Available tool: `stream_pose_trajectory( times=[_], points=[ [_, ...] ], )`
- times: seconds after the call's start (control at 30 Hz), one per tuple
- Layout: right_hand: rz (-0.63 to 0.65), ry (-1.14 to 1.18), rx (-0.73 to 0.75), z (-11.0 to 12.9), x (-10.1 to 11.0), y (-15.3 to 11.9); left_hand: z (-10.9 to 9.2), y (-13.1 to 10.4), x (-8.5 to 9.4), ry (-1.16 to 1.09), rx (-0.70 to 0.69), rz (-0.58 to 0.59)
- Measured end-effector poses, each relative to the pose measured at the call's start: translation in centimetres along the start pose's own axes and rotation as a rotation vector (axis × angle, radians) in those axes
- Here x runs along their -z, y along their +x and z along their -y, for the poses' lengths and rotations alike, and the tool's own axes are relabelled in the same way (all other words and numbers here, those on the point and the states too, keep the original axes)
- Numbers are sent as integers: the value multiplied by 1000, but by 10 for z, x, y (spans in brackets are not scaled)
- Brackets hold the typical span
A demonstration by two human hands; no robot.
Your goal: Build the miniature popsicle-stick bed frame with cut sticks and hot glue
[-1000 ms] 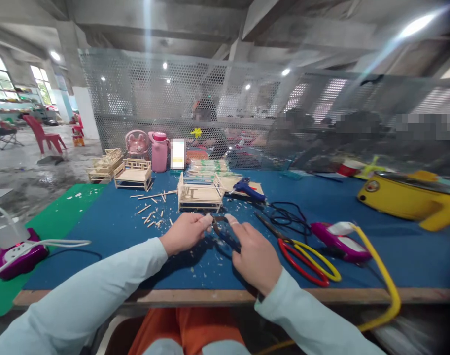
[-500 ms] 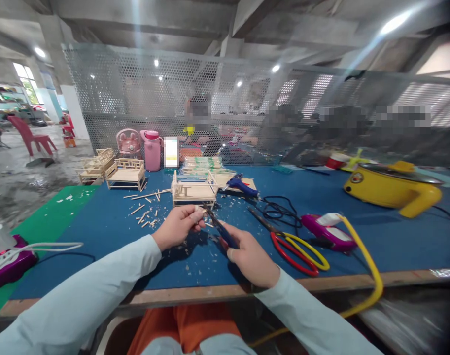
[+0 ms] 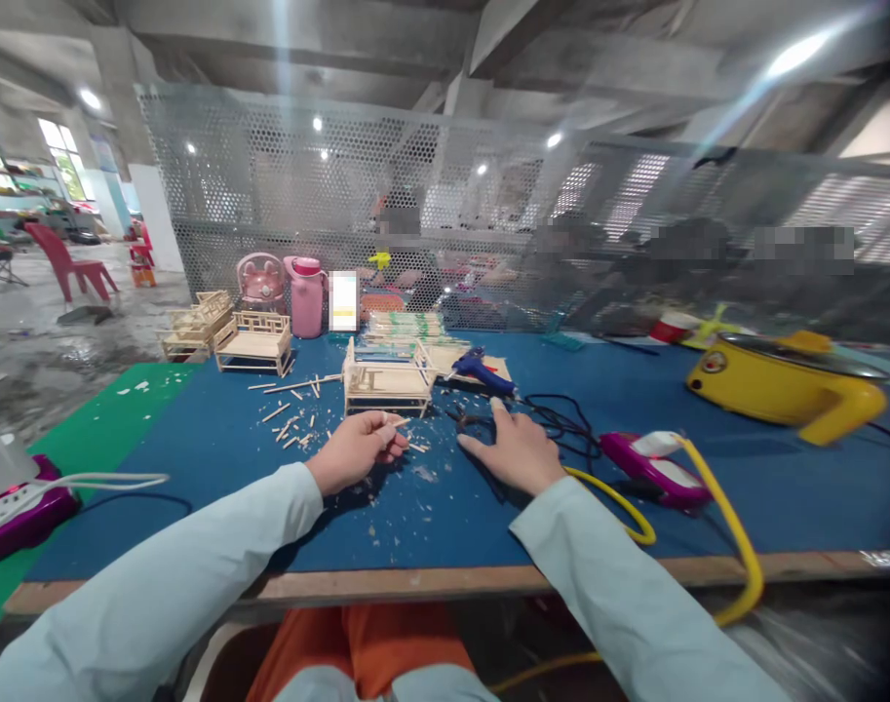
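Pinching wooden stick point(image 3: 402, 423) in left hand point(image 3: 353, 450) near miniature bench point(image 3: 392, 380); probably light, stiff, snappable: grip mid-length. Holding right hand point(image 3: 516, 448) spread over pliers point(image 3: 472, 421).

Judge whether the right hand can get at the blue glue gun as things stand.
Probably yes: the right hand looks open, and the blue glue gun lies just beyond it, with nothing visibly between.
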State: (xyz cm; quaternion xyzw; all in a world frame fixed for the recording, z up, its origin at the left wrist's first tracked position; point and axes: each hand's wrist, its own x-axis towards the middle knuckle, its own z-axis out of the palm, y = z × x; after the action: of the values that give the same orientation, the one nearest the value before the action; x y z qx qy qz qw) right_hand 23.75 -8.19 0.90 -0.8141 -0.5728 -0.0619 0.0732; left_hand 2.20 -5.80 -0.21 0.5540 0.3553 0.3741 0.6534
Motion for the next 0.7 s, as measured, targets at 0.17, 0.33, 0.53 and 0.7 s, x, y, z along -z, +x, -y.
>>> stream_pose_trajectory(
  times=[0.17,0.33,0.53,0.7],
  points=[
    [-457,137,469,15,12,-16,4,-2,7,192,-246,38],
    [-405,199,1030,53,34,-14,-3,-5,14,330,-437,96],
    [-245,456,1064,83,32,13,-13,0,20,70,-429,-65],
    [-318,560,988,80,18,6,-11,1,18,121,-402,-166]
  ],
)
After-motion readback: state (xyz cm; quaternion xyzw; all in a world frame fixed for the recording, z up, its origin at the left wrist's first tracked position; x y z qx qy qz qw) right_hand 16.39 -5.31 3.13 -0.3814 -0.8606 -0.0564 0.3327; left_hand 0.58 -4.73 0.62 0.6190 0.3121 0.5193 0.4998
